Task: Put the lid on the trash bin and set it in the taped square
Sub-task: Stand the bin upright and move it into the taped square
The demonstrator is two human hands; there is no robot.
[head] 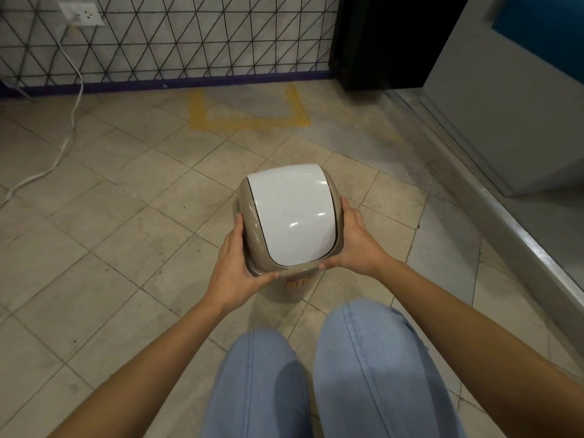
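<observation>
Knees (316, 374) below lidded trash bin (289, 222), short of taped square (249, 121).

Left hand (232, 263) and right hand (354, 241) gripping lid (292, 216) (white flap) on trash bin (284, 290), taped square (249, 109) beyond

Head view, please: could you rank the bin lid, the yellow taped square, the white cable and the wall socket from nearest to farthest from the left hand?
1. Bin lid: held by the left hand.
2. Yellow taped square: ahead, by the wall.
3. White cable: far left on the floor.
4. Wall socket: upper left on the wall.
</observation>
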